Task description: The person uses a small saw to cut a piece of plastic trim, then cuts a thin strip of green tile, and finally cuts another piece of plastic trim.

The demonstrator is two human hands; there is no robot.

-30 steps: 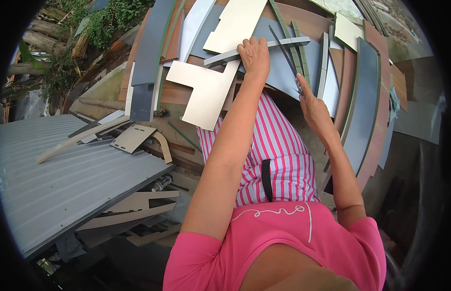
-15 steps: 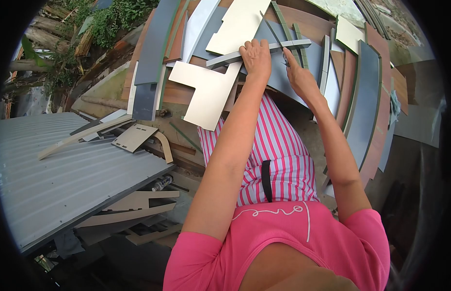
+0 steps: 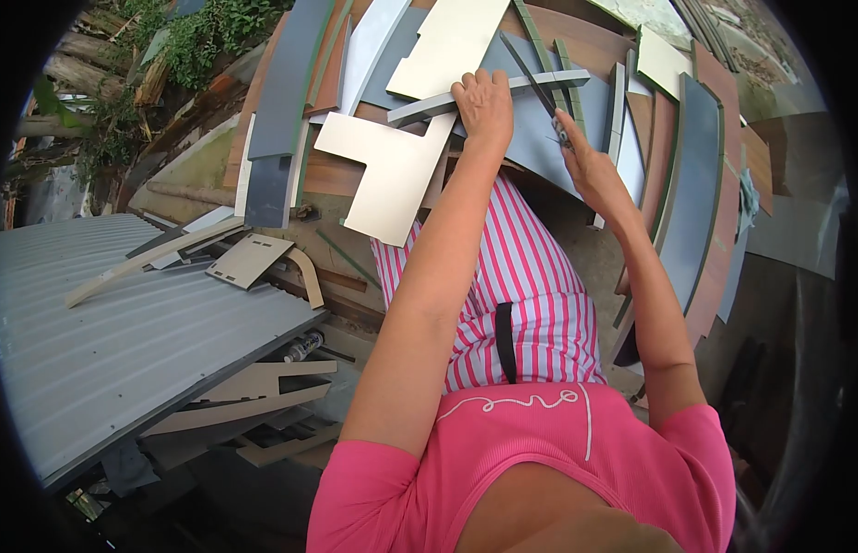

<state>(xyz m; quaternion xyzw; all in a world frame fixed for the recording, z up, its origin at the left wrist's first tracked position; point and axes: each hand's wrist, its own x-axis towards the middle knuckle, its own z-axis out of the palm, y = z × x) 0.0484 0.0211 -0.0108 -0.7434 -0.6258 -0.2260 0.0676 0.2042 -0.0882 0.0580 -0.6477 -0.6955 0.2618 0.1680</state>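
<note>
My left hand [image 3: 485, 106] is closed over a narrow grey strip of board [image 3: 421, 111], pressing it down across the stacked panels. In my right hand [image 3: 587, 166] is the handle of a handsaw [image 3: 525, 68]. Its slim dark blade slants up and left across the strip, to the right of my left hand. Whether the teeth have cut into the strip is too small to tell. A cream L-shaped panel [image 3: 392, 170] lies just below my left hand, and another cream panel [image 3: 452, 46] lies above it. Thin green-edged strips [image 3: 537, 41] lie beyond the blade.
Long grey-blue boards [image 3: 694, 184] and brown panels lean at the right. More dark boards [image 3: 290, 83] lie at the left of the pile. A corrugated metal sheet [image 3: 124, 304] with offcuts on it is at lower left, with a spray can [image 3: 304, 346] beside its edge.
My right hand has drawn back toward my body and slightly right, pulling the handsaw's blade along across the strip. My left hand keeps its hold on the strip.
</note>
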